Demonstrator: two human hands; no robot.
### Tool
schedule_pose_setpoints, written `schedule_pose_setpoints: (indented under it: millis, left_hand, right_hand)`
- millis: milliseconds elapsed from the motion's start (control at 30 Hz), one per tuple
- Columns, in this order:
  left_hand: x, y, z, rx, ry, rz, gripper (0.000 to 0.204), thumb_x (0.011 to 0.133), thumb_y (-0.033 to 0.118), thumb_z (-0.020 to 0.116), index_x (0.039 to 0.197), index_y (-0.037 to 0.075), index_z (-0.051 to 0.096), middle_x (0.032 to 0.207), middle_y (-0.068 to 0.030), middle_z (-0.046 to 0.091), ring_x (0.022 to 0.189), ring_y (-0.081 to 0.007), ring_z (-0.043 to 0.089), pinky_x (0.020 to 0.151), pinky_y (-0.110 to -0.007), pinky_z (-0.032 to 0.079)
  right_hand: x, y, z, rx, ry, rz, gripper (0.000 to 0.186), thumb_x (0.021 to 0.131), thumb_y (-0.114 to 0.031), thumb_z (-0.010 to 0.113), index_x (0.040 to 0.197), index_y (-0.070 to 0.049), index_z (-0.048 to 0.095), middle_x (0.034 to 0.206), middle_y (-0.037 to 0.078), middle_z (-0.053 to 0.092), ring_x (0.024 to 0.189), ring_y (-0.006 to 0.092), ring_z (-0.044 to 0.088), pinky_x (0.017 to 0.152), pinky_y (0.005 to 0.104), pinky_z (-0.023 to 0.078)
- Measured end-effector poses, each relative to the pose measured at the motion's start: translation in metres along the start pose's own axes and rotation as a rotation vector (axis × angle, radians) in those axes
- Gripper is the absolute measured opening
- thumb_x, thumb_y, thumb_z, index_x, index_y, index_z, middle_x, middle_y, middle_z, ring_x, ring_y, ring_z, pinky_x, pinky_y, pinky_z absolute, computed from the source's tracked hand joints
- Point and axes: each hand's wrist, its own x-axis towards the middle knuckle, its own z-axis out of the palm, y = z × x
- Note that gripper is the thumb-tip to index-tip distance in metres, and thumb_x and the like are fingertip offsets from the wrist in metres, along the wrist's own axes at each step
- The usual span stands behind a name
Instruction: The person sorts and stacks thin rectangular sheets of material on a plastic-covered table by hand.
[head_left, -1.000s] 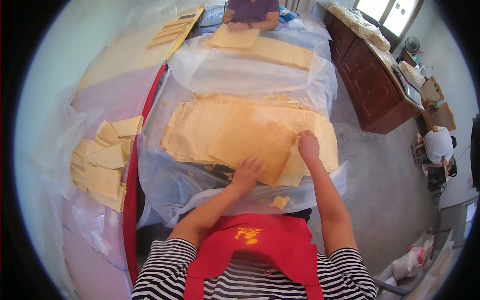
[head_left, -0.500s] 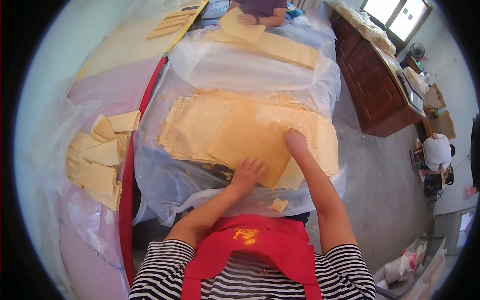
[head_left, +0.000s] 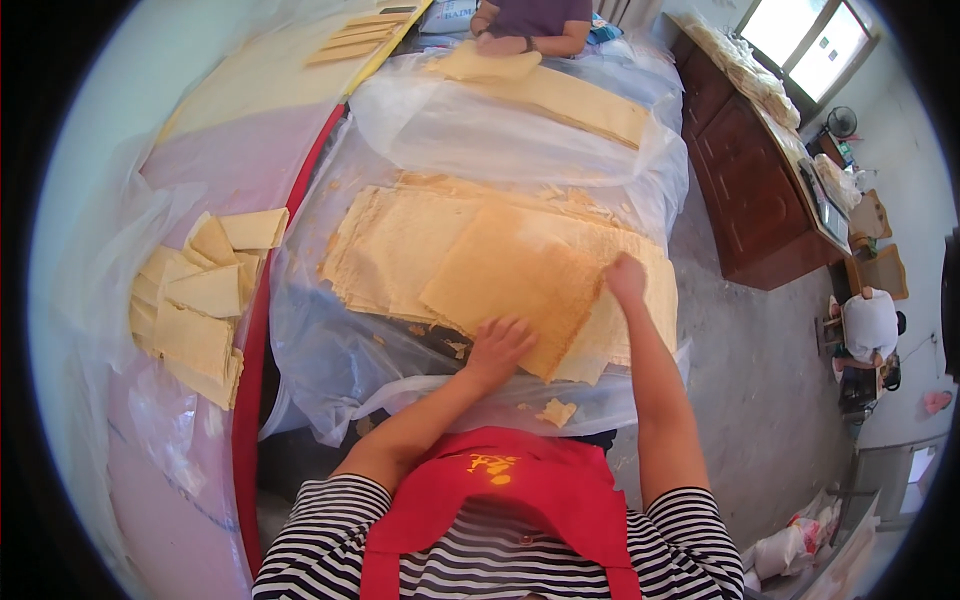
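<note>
A stack of thin yellowish sheets point(head_left: 382, 247) lies on clear plastic, with a darker square sheet point(head_left: 515, 265) on top, slightly askew. My left hand point(head_left: 500, 345) rests on that sheet's near edge, fingers spread. My right hand point(head_left: 624, 275) is closed at its right edge, seemingly pinching it. Small broken flakes point(head_left: 556, 411) lie on the plastic below my hands.
Folded sheets point(head_left: 200, 320) sit on the pink-topped left table point(head_left: 150, 430). Across, a person in purple point(head_left: 530, 20) handles a sheet beside a long stack point(head_left: 585, 105). A wooden counter point(head_left: 730, 185) runs along the right; beyond sits a person in white point(head_left: 868, 325).
My right hand dipped left and has moved back right along the sheet's edge. My left hand stays about in place. The person across lifted a sheet and has lowered it.
</note>
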Motion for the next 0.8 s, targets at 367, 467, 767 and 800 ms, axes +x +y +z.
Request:
schedule_pose_setpoints:
  millis: [367,467,767,800]
  left_hand:
    - [0.014,0.001,-0.016,-0.179,-0.021,-0.082,0.035,0.068,0.009,0.056,0.102,0.015,0.06,0.106,-0.0052,0.055,0.104,-0.0255,0.048,0.089,-0.042,0.034]
    - [0.008,-0.018,-0.024,-0.393,-0.078,-0.132,0.035,0.068,0.003,0.059,0.102,0.013,0.061,0.107,-0.0064,0.057,0.104,-0.0268,0.051,0.089,-0.04,0.036]
    - [-0.017,-0.06,-0.033,-0.711,-0.073,-0.117,0.027,0.074,-0.004,0.06,0.098,0.008,0.061,0.102,-0.0092,0.062,0.104,-0.0309,0.055,0.088,-0.04,0.043]
    - [-0.018,-0.058,-0.038,-0.715,-0.085,-0.135,0.025,0.074,-0.005,0.06,0.096,0.008,0.061,0.102,-0.009,0.062,0.105,-0.0307,0.055,0.088,-0.04,0.043]
  right_hand:
    - [-0.074,0.11,-0.053,-0.258,0.144,-0.4,0.035,0.071,-0.008,0.061,0.106,-0.009,0.06,0.12,0.018,0.054,0.105,0.0349,0.054,0.083,0.045,0.044]
    - [-0.111,0.044,-0.072,-0.096,0.114,-0.645,0.054,0.065,-0.004,0.063,0.117,-0.013,0.053,0.135,0.012,0.041,0.118,0.0305,0.043,0.089,0.0439,0.04]
    - [-0.092,-0.012,-0.08,0.466,-0.36,-0.542,0.023,0.066,0.001,0.066,0.087,-0.007,0.064,0.077,0.006,0.065,0.076,0.0249,0.062,0.073,0.0317,0.047]
    - [-0.091,-0.016,-0.081,0.465,-0.36,-0.545,0.023,0.066,0.001,0.066,0.087,-0.007,0.064,0.077,0.006,0.065,0.076,0.0249,0.062,0.073,0.0317,0.047]
